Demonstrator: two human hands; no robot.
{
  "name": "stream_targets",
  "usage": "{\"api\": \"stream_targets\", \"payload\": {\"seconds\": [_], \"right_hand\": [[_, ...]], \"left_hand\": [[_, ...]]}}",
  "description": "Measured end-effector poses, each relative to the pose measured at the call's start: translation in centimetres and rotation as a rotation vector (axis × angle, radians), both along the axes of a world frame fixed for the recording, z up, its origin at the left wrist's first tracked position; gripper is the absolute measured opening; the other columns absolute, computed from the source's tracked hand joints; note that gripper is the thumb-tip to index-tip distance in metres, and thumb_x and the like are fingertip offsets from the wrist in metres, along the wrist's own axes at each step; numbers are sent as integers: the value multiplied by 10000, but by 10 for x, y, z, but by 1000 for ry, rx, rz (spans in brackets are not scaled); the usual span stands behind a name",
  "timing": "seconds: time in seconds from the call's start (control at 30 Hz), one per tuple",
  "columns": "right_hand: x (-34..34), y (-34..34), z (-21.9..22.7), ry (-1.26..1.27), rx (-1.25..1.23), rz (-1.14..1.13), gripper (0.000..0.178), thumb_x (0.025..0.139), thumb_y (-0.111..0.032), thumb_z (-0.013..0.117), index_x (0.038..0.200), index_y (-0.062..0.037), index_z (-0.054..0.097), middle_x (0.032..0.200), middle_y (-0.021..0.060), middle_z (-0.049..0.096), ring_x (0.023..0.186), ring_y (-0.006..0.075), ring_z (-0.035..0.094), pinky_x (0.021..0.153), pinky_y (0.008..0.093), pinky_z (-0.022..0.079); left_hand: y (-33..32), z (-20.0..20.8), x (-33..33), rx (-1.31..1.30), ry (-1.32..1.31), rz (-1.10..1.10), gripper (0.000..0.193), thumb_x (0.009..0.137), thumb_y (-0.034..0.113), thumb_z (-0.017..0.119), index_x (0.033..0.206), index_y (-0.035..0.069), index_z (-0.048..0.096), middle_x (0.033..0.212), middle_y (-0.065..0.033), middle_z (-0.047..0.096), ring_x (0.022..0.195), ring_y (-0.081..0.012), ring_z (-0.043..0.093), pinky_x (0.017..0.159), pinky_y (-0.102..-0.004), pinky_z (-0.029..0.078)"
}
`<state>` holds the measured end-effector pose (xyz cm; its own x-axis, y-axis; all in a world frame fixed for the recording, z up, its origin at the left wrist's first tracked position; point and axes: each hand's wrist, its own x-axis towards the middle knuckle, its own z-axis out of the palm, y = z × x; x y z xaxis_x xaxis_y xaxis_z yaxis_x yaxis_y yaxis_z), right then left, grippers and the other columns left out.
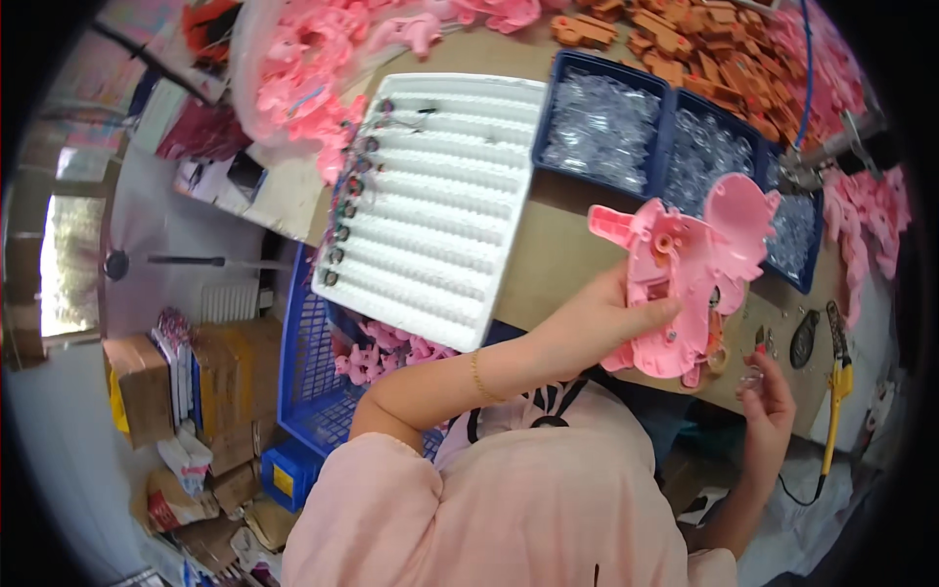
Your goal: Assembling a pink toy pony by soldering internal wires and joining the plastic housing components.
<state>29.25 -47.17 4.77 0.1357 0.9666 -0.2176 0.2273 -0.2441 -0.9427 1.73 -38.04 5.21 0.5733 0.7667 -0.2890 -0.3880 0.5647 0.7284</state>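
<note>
And here's the pink shell (685, 259), held up to the right of the white tray (450, 215), its hollow inside turned into view. The left hand (611, 318) grips it firmly, thumb pressed over the near edge, fingers wrapped out of sight behind. Over to the right hand (768, 406), farther right of the tray than the shell and apart from it: the fingers curl in, thumb and fingertips close together, but whether they pinch a small piece, I can't tell.

The step in hand looks like readying the shell to take a part, and that's a judgement. The next move, on that reading, calls for a steady left hand and a careful right one, lining up with the right post or pocket inside.

Wired parts (342, 235) line the tray's left edge; just right of the tray come the clear parts (602, 122), and beyond those the orange parts (699, 59).

Now the tricky bits! The shell's far side is hidden, and a dark round spot by its right edge could sit inside or behind it. Right of the tray, the last blue bin is partly covered by the shell. Left of and below the tray, the crate (305, 342) is half hidden beneath it.
</note>
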Motion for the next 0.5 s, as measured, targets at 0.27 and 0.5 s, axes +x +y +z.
{"api": "stream_targets", "payload": {"seconds": [0.27,0.5], "right_hand": [[6,19,-12,104,-148,-116,423,804,-143,628,1181,25,536,1027,109,630,889,155,605,756,256,469],[-16,-1,-9,94,-202,-127,354,746,-4,658,1091,23,586,946,63,628,826,116,602,764,245,487]], "left_hand": [[-12,1,-17,-69,360,134,275,858,171,623,1097,52,559,885,-3,612,690,-45,574,528,-176,446],[-12,-11,-14,55,236,320,444,867,112,564,1254,-26,395,1119,-162,568,1003,-210,585,838,-326,500]]}}
